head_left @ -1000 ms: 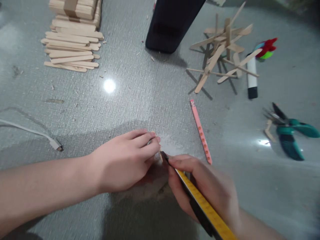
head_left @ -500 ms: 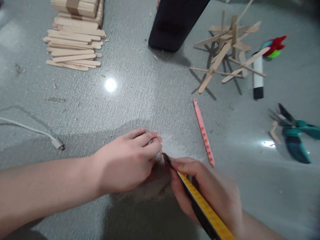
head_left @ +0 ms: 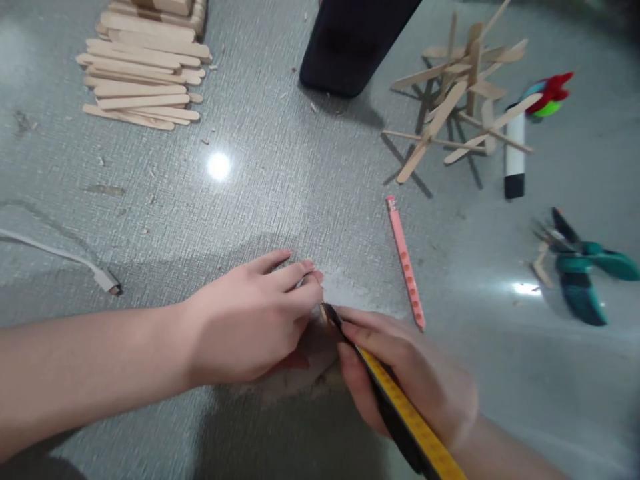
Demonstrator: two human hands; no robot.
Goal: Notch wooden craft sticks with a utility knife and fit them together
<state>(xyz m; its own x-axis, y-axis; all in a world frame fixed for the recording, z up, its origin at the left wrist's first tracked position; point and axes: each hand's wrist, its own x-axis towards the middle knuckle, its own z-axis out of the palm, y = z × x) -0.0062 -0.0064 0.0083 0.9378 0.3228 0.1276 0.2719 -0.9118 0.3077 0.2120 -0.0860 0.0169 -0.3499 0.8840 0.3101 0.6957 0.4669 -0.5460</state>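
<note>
My right hand [head_left: 400, 367] is wrapped round a yellow and black utility knife [head_left: 400, 407], its tip angled up and left. The tip meets a small wooden craft stick [head_left: 325, 312], of which only a short end shows. My left hand [head_left: 265, 313] presses down on that stick with its fingers bent, and covers most of it. A pink pencil [head_left: 406, 267] with a row of round dents lies just right of the hands.
Loose craft sticks [head_left: 143, 90] lie at the upper left, below bundled ones. A black upright object [head_left: 345, 53] stands at the back. Right of it are a craft-stick structure [head_left: 450, 100], a white tube [head_left: 515, 150] and green-handled pliers [head_left: 577, 267]. A white cable [head_left: 60, 253] lies left.
The view has shifted slightly. The knife tip stays at the stick beside my left fingers, and both hands keep nearly the same place and grip.
</note>
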